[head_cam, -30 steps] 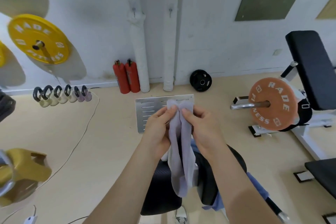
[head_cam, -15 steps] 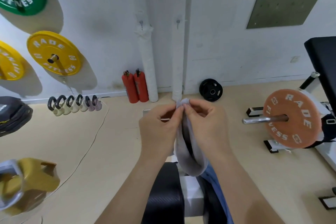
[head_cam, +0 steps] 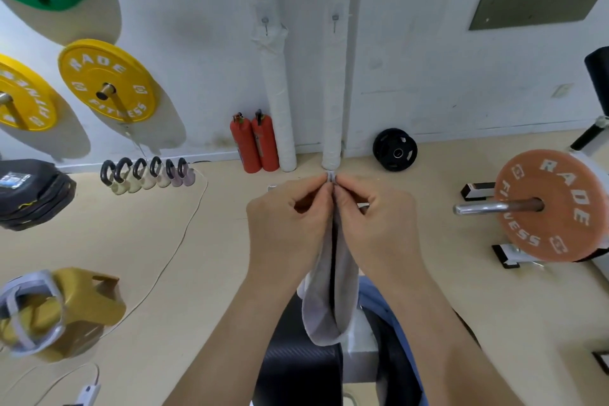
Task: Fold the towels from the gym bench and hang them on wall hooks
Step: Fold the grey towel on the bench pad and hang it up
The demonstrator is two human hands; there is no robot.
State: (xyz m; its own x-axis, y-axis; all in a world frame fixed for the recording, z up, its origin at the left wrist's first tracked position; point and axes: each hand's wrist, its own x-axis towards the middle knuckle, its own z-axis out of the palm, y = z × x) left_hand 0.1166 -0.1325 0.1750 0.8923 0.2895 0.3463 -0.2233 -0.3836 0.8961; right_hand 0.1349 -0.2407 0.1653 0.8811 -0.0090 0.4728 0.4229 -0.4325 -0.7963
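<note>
towel (head_cam: 329,293) lifted higher, folded halves closed together

Bare wall (head_cam: 204,26) above the hands (head_cam: 333,224) lies open; two wrapped pipes (head_cam: 334,92) flank the hooks (head_cam: 334,21).

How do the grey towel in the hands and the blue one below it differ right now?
The grey towel is pinched at its top edge by the left hand and right hand, hanging doubled in a loop. The blue towel is in neither hand; it lies draped over the black bench, mostly hidden. The grey one hangs clear of the bench. Neither is on a wall hook yet.
</note>
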